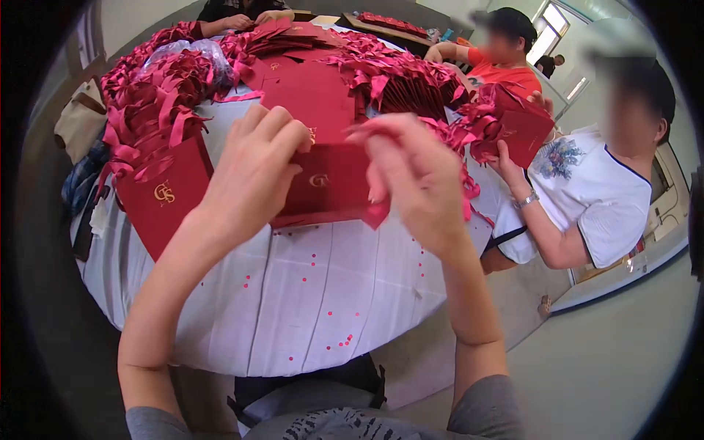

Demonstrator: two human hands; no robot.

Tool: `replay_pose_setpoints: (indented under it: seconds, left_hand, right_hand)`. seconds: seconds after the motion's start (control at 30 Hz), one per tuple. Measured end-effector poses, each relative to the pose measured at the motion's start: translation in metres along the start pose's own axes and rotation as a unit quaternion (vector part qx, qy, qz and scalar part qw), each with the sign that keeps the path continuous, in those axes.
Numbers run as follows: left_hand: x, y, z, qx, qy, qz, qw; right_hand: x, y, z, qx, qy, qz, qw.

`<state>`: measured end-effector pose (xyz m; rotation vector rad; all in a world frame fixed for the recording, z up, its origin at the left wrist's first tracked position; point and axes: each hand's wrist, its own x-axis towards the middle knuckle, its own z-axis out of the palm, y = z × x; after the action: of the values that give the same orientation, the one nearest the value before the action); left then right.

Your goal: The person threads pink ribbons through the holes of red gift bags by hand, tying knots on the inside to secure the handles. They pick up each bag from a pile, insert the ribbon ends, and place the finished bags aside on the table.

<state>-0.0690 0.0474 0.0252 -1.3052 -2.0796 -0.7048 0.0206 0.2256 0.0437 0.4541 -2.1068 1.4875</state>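
Note:
A dark red paper gift bag [323, 183] with a gold monogram lies in front of me at the middle of the table. My left hand [253, 165] is closed, its curled fingers at the bag's left edge. At the right side of the same bag, my right hand [411, 172] is bent and smeared by motion, so its grip does not show clearly. Beneath its fingers a bit of red ribbon [378, 213] shows. Flat red bags [308, 92] are piled just behind. Left of my left hand stands another red bag [169, 194] with a gold monogram.
Rows of ribboned red bags [411, 73] cover the far part of the round white-covered table [242, 323]. Small red dots are scattered near me. On the right a person in a white shirt [598, 191] holds a red bag [517, 125]. Other people sit farther round.

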Motion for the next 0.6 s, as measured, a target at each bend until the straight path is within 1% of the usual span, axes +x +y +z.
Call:
replay_pose_setpoints:
  seconds: [0.03,0.1,0.17,0.23,0.3,0.37,0.43,0.5,0.57,0.6]
  left_hand:
    - [-0.004,0.001,0.003,0.004,0.025,0.012,1.0]
    - [-0.01,0.007,0.003,0.019,0.038,-0.007,0.999]
    - [-0.014,0.007,0.002,0.037,0.045,-0.003,0.998]
    - [-0.016,0.004,0.002,0.052,0.04,0.0,0.998]
    - [-0.014,0.004,-0.005,0.061,0.03,0.002,0.998]
    - [-0.012,0.002,-0.012,0.069,0.018,0.006,0.997]
    - [-0.012,-0.008,-0.017,0.09,-0.024,0.018,0.996]
    - [-0.013,-0.015,-0.021,0.078,-0.032,0.015,0.996]
    - [-0.016,-0.021,-0.019,-0.041,-0.081,-0.015,0.996]
    - [-0.017,-0.023,-0.017,-0.041,-0.082,-0.019,0.996]
  right_hand:
    - [0.0,-0.004,0.007,-0.091,-0.036,0.038,0.995]
    - [-0.001,0.025,0.021,-0.251,-0.013,-0.066,0.966]
    - [-0.005,0.032,0.029,-0.306,0.018,-0.124,0.944]
    - [-0.005,0.032,0.032,-0.297,0.015,-0.138,0.945]
    - [-0.005,0.03,0.032,-0.309,0.016,-0.118,0.943]
    - [-0.004,0.033,0.032,-0.301,0.025,-0.126,0.945]
    - [-0.004,0.035,0.032,-0.293,0.027,-0.125,0.948]
    - [-0.004,0.034,0.032,-0.295,0.017,-0.113,0.949]
    - [-0.005,0.034,0.032,-0.297,0.007,-0.101,0.949]
    - [-0.005,0.035,0.031,-0.269,0.005,-0.082,0.96]
